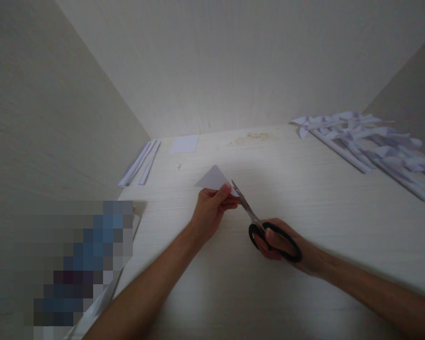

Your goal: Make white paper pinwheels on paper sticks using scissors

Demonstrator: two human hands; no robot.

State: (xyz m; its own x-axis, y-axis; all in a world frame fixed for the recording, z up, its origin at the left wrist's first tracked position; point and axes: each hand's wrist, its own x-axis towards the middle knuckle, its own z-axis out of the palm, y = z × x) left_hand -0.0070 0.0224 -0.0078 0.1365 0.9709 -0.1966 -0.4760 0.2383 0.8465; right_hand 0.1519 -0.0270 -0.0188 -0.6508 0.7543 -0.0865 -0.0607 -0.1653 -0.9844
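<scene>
Pinched between the thumb and fingers of my left hand (pixel 214 205) is a small piece of white paper (pixel 213 177), with a pointed corner facing away from me. My right hand (pixel 278 241) grips a pair of scissors (pixel 250 210) by its black handles, thumb through one loop. The scissors' metal blades point up and left, their tips beside the paper's right edge, close to my left fingertips. Whether the blades touch the paper, I cannot tell.
Rolled paper strips (pixel 140 163) lie at the table's far left, beside a flat white paper square (pixel 184 143). A heap of folded and rolled paper pieces (pixel 368 146) covers the far right. Pale walls enclose the table (pixel 340 222). The lower left is blurred out.
</scene>
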